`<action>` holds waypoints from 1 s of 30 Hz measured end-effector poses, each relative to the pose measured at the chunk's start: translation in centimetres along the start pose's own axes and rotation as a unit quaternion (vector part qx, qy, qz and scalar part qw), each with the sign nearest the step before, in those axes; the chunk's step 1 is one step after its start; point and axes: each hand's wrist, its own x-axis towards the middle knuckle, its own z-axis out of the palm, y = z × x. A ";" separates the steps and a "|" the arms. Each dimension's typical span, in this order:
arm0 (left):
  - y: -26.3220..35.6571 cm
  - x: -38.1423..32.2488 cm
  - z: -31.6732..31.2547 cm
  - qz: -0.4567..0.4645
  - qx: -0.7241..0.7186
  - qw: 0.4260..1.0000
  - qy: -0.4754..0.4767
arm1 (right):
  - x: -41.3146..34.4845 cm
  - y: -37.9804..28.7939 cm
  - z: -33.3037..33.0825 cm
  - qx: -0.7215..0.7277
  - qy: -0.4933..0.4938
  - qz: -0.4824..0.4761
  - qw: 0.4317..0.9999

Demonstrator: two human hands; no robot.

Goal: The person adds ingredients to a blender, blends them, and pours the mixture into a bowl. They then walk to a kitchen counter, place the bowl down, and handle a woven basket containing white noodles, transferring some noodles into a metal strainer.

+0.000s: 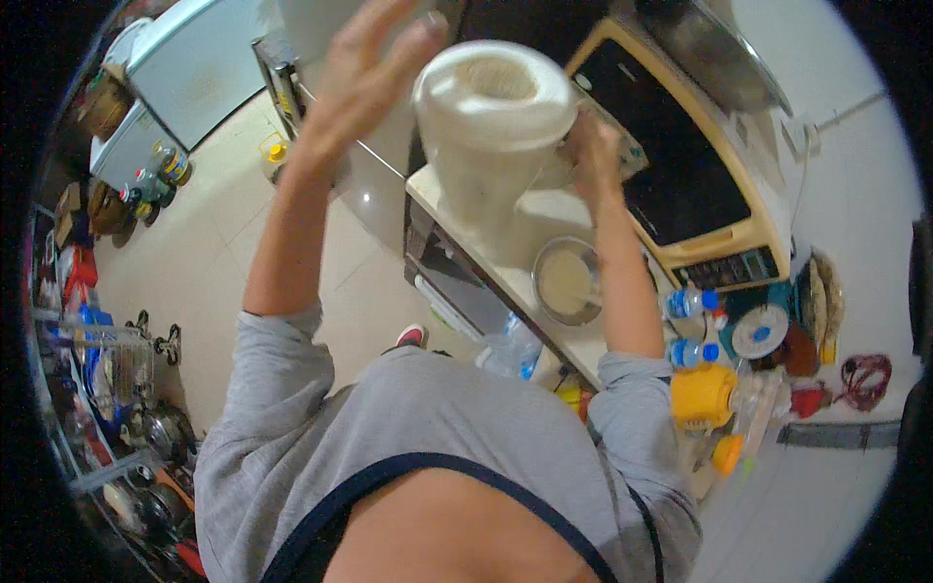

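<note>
A large white container with a thick round rim and a beige recessed top stands upright over the counter, close to my face. To its upper left, my left hand is raised with its fingers apart, blurred and holding nothing. My right hand is against the container's right side. Its fingers are partly hidden there, so I cannot tell whether they grip it. Just below my right hand's wrist, a round clear vessel of cream-coloured contents sits on the white counter; my forearm overlaps its right edge.
A yellow-framed microwave stands behind my right hand, a metal pan on top. Water bottles and a yellow container crowd the right. A wire rack with pans lines the left. Oil bottles stand on the tiled floor.
</note>
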 end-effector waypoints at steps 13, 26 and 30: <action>7.7 8.4 9.0 0.103 -0.067 0.957 -0.264 | -7.7 -7.9 -10.8 -0.068 0.225 -0.045 0.971; 5.6 4.1 14.4 0.087 -0.018 0.974 -0.207 | -14.0 -7.3 -19.4 -0.270 0.359 -0.145 0.881; 3.0 0.9 16.5 0.033 -0.069 0.960 -0.268 | -16.0 -6.7 -20.9 -0.203 0.390 -0.164 0.883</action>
